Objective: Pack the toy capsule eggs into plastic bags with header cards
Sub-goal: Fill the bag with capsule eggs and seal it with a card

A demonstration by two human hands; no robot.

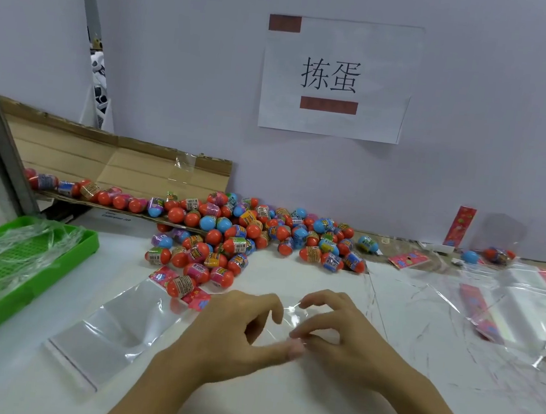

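Both hands are meeting at the counter's (277, 409) near edge: left hand (234, 334) and right hand (335, 335) are pinching a clear plastic bag (290, 316) between curled fingers. Capsule eggs (249, 231) are lying heaped behind; another bag (111, 321) with header card (196, 298) is lying left.

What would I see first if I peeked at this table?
First you would see the big heap of toy eggs, mostly orange and blue, piled at the back of the table by the wall. Above it a paper sign with two large black characters hangs on the wall. Up close, the left hand and right hand pinch a clear plastic bag, and a green tray sits at the left.
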